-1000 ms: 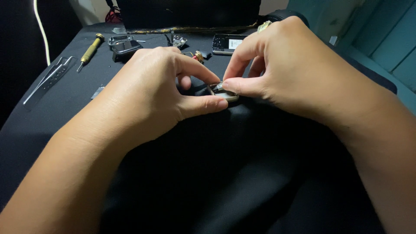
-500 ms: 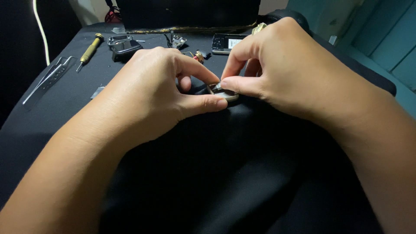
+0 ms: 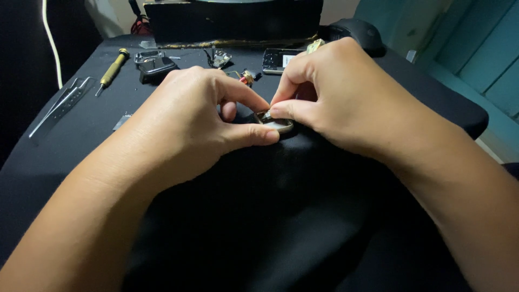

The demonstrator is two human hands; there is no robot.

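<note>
A black cloth [image 3: 303, 227] covers the table and fills most of the view, running from the near edge to the far end. At the far end stands a dark box [image 3: 232, 19], with a dark rounded object [image 3: 354, 30] to its right.

The left hand [image 3: 189, 124] comes in from the near left and the right hand [image 3: 335, 97] from the near right; they meet over the middle of the cloth. Both are pinched on a small oval part [image 3: 277, 124], pale and metallic-looking, which sits between their fingertips just above the cloth. The left thumb presses against its near edge and the left forefinger arches over it from the far side. The right thumb and forefinger grip its right end, the other right fingers curled behind. Most of the part is hidden by the fingers, so its full shape cannot be told.

On the far left lie flat metal tweezers [image 3: 59, 105], and beyond them a screwdriver [image 3: 112, 70] with a yellowish handle. To the right of that sits a dark small casing [image 3: 154, 60]. Farther right is a flat phone frame [image 3: 278, 59], and near it a small red-tipped piece [image 3: 246, 78] just beyond the left hand's knuckles.
</note>
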